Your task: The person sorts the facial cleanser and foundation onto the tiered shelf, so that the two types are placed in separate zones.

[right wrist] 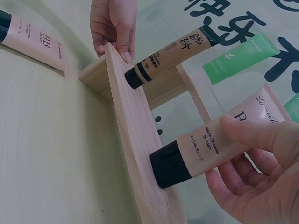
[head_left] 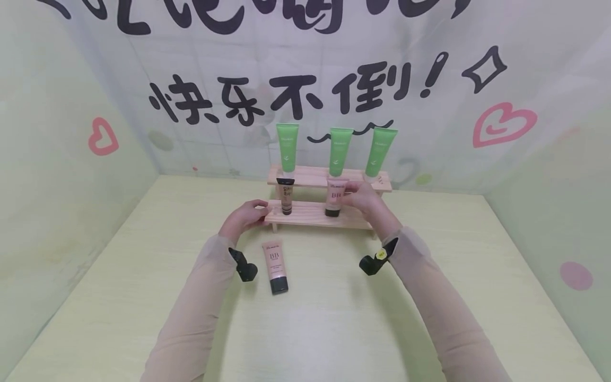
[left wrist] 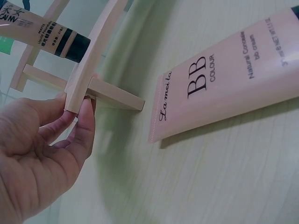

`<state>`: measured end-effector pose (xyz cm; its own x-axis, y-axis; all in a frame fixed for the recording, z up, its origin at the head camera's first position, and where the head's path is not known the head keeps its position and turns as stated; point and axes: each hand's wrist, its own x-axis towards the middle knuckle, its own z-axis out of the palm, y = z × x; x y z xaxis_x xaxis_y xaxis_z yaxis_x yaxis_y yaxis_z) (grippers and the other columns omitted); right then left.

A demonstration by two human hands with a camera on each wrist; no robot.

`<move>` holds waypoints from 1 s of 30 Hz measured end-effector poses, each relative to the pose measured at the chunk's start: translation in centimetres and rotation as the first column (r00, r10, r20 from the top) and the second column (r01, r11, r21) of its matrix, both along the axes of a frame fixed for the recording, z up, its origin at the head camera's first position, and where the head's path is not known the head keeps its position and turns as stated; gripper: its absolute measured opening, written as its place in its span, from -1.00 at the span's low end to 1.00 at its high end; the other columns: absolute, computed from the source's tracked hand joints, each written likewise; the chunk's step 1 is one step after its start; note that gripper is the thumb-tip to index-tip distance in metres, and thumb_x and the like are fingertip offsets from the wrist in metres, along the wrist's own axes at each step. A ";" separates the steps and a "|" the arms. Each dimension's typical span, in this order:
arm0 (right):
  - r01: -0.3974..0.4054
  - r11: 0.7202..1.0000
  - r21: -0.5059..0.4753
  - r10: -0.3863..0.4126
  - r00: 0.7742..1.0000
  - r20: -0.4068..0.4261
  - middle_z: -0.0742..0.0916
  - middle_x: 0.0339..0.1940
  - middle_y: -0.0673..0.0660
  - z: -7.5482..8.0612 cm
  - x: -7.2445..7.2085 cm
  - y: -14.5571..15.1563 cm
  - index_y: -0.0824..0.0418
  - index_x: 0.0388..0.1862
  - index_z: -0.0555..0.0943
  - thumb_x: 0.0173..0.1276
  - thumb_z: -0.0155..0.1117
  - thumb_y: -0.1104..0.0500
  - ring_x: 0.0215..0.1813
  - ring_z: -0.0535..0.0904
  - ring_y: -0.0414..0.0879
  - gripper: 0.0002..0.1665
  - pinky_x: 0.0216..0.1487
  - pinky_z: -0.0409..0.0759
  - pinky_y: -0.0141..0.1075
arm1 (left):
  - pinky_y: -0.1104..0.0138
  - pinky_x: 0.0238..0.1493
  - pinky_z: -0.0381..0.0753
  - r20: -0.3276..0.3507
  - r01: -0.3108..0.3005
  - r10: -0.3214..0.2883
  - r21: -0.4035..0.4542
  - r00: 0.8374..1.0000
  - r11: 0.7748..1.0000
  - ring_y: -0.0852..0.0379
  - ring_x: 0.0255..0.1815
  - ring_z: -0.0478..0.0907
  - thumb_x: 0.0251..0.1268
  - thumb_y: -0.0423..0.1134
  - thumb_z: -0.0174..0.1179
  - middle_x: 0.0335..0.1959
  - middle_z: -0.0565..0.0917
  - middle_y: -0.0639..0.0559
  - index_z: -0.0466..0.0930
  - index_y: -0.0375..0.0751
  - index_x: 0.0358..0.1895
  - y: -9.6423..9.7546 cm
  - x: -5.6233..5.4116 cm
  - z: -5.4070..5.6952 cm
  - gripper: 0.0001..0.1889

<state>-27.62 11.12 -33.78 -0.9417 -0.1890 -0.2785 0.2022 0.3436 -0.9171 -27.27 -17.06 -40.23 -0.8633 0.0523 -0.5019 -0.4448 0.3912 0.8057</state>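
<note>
My right hand (right wrist: 257, 168) grips a pink BB cream tube (right wrist: 205, 144), its black cap down at the lower shelf of a two-step wooden rack (head_left: 310, 215). With thumb and fingers my left hand (left wrist: 51, 149) pinches the left end of that lower shelf. Close to it on the same shelf stands a slim beige tube with a dark cap and dark top end (head_left: 286, 196). On the table in front of the rack lies a second pink BB cream tube (head_left: 275, 268), cap toward me.
Along the upper shelf stand a left green tube (head_left: 288, 148), a middle green tube (head_left: 340, 151) and a right green tube (head_left: 381, 151), the last leaning right. Behind the rack rises a white printed backdrop (head_left: 238, 148). The pale table (head_left: 324, 318) extends to side walls.
</note>
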 end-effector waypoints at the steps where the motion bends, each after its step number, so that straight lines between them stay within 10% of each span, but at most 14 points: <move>1: -0.005 1.000 -0.001 0.005 1.000 -0.004 0.50 0.19 0.30 0.0 0.0 0.0 0.35 0.17 0.40 0.08 0.28 0.39 0.24 0.36 0.13 -0.39 0.35 0.23 -0.11 | 0.38 -0.03 0.51 0.001 -0.002 0.002 -0.001 1.000 1.000 0.20 -0.24 0.44 0.43 -0.21 -0.12 0.04 0.40 -0.16 0.10 -0.23 0.36 0.0 0.0 0.0 -0.51; 30: -0.007 1.000 -0.021 0.011 0.986 0.165 0.34 0.31 0.32 -0.6 1.6 1.5 0.34 0.36 0.11 0.25 0.20 0.17 0.25 0.35 0.15 -0.23 0.27 0.37 -0.16 | 0.41 -0.12 0.55 -0.006 -0.029 0.029 0.024 1.000 0.999 0.21 -0.28 0.45 0.42 -0.21 -0.11 -0.03 0.43 -0.14 0.11 -0.24 0.36 0.2 -0.2 -0.3 -0.51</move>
